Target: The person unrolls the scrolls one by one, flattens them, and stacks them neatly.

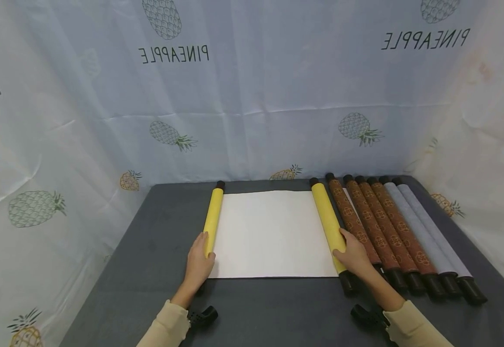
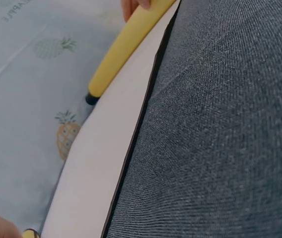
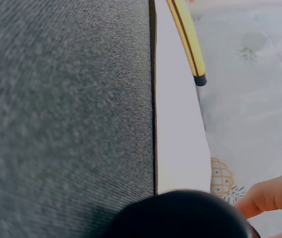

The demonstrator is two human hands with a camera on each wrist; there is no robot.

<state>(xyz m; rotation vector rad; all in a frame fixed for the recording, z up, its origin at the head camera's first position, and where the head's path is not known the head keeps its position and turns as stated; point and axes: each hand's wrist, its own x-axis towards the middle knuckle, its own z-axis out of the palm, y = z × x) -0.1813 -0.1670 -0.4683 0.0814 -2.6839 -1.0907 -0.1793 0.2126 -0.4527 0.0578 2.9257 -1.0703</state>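
A yellow scroll lies partly unrolled on the dark table, its white sheet stretched between two yellow rolls with black ends. My left hand grips the near part of the left roll, thumb on the sheet side. On the other side, my right hand holds the right roll near its lower black end. The left wrist view shows the sheet's dark-edged border and the far right roll. In the right wrist view a black end knob looms close, beside my thumb and fingers.
Right of the scroll, several brown patterned scrolls and two grey scrolls lie rolled up side by side, close to my right hand. A pineapple-print curtain hangs behind and around the grey table.
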